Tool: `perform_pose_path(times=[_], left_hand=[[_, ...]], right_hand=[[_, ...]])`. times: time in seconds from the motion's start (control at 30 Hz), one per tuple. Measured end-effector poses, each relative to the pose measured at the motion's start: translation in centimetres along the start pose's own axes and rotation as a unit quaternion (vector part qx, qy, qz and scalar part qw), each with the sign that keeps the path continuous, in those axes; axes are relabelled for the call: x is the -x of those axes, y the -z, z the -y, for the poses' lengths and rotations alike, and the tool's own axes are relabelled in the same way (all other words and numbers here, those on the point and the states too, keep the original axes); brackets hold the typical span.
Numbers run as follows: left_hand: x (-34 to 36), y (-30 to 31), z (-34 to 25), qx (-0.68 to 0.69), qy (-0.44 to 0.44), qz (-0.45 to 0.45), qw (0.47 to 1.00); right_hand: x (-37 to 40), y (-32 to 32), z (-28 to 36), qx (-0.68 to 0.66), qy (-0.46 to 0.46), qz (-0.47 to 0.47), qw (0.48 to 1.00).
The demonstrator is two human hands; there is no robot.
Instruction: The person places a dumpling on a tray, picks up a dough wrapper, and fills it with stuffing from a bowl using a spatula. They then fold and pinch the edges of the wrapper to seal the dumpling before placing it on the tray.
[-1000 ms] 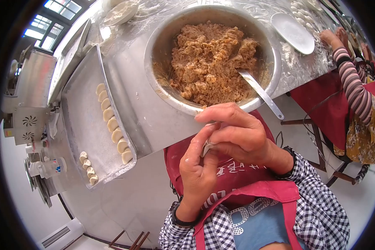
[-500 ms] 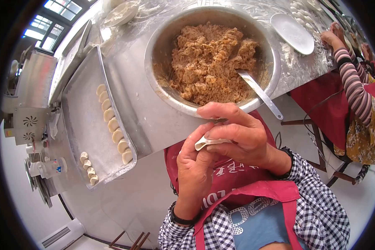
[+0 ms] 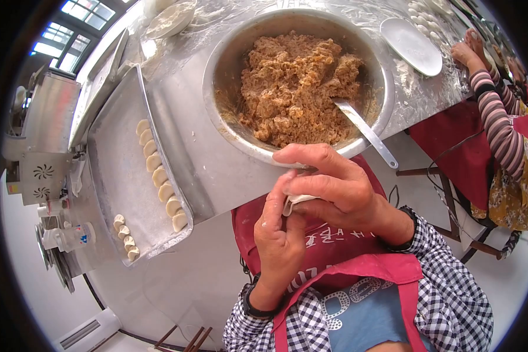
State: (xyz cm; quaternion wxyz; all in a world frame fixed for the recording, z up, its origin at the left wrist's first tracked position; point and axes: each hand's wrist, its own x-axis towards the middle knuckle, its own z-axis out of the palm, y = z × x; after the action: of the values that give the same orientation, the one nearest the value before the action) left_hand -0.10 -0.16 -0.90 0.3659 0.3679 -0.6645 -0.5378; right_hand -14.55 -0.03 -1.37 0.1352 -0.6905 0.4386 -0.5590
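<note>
Between my two hands is a folded dumpling, its pale wrapper mostly hidden by fingers. My left hand pinches its near-left end between thumb and forefinger. My right hand is curled over the other side, with its fingers pressed on the dough. Just beyond them stands a large metal bowl of reddish-brown minced filling. A flat metal spatula leans in it, handle over the near right rim. To the left, a metal tray bears a row of finished dumplings and a shorter row in its near corner.
A white oval plate lies right of the bowl on the floury metal table. Small dough pieces lie farther back. At right sits a co-worker in a striped sleeve, hands over the table. Another tray is at far left.
My hands have drawn closer around the dumpling, the left fingers more upright, so less of the wrapper shows. Tray, bowl and spatula stay as they were.
</note>
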Motion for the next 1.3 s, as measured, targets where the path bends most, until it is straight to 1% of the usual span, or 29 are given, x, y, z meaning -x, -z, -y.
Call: perform_pose_path(times=[0.07, 0.1, 0.17, 0.3, 0.37, 0.4, 0.43, 0.47, 0.5, 0.57, 0.6, 0.67, 0.7, 0.77, 0.8, 0.87, 1.0, 1.07, 1.1, 1.17, 1.3], left_hand=[[0.0, -0.1, -0.9, -0.001, 0.034, -0.018, 0.999], [0.1, -0.2, -0.9, -0.001, 0.034, -0.018, 0.999], [0.2, -0.2, -1.0, 0.042, 0.094, -0.012, 0.995], [0.1, -0.5, -0.7, 0.021, 0.06, -0.022, 0.998], [0.0, -0.5, -0.6, 0.133, 0.089, -0.037, 0.986], [0.0, -0.4, -0.4, 0.133, 0.087, -0.037, 0.987], [0.2, -0.3, 0.0, 0.236, 0.108, -0.028, 0.965], [0.2, -0.2, 0.2, 0.336, 0.126, -0.019, 0.933], [0.2, -0.2, 0.2, 0.336, 0.125, -0.019, 0.933], [0.2, -0.3, -0.1, 0.361, 0.171, -0.034, 0.916], [0.2, -0.4, -0.3, 0.361, 0.171, -0.035, 0.916], [0.1, -0.6, -0.5, 0.365, 0.178, -0.038, 0.913], [0.2, -0.7, -0.6, 0.366, 0.179, -0.038, 0.913], [0.5, -0.9, -0.5, 0.259, 0.14, -0.039, 0.955], [0.6, -0.9, -0.2, 0.259, 0.14, -0.04, 0.955], [0.7, -0.7, 0.5, 0.136, 0.09, -0.012, 0.987], [0.9, -0.4, 0.4, 0.109, 0.077, -0.02, 0.991], [0.5, -0.5, -0.3, 0.151, 0.074, -0.024, 0.986], [0.5, -0.5, -0.5, 0.151, 0.074, -0.024, 0.986], [0.4, -0.3, -0.8, 0.128, 0.096, -0.005, 0.987], [0.3, -0.3, -0.9, 0.137, 0.108, 0.005, 0.985]], right_hand=[[-0.1, -0.1, -0.1, 0.004, 0.005, -0.012, 1.0], [-0.1, 0.1, 0.0, 0.004, 0.004, -0.012, 1.0], [-0.3, 0.6, 0.1, -0.017, -0.004, 0.024, 1.0], [0.1, 0.4, -0.1, -0.007, 0.012, 0.025, 1.0], [0.3, 0.1, 0.1, -0.026, -0.01, -0.011, 1.0], [0.3, 0.0, 0.1, -0.025, -0.008, -0.011, 1.0], [0.2, -0.1, 0.2, -0.03, -0.005, -0.031, 0.999], [0.1, -0.2, 0.2, -0.035, -0.002, -0.052, 0.998], [0.1, -0.3, 0.3, -0.035, -0.001, -0.052, 0.998], [0.0, -0.3, 0.4, -0.032, -0.008, -0.055, 0.998], [0.1, -0.3, 0.4, -0.032, -0.008, -0.054, 0.998], [0.3, -0.1, 0.1, -0.002, 0.017, -0.016, 1.0], [0.2, 0.0, 0.1, -0.002, 0.017, -0.016, 1.0], [0.2, 0.2, 0.0, -0.011, 0.023, 0.01, 1.0], [0.1, 0.3, 0.0, -0.011, 0.023, 0.011, 1.0], [0.0, 0.4, 0.0, 0.008, 0.033, 0.038, 0.999], [-0.2, 0.4, 0.4, 0.005, 0.019, 0.026, 0.999], [-0.5, 0.7, 0.4, 0.024, 0.034, 0.04, 0.998], [-0.6, 0.8, 0.4, 0.024, 0.033, 0.04, 0.998], [-0.7, 1.1, 0.3, 0.002, 0.018, 0.062, 0.998], [-0.1, 1.2, 0.3, -0.019, -0.01, 0.059, 0.998]])
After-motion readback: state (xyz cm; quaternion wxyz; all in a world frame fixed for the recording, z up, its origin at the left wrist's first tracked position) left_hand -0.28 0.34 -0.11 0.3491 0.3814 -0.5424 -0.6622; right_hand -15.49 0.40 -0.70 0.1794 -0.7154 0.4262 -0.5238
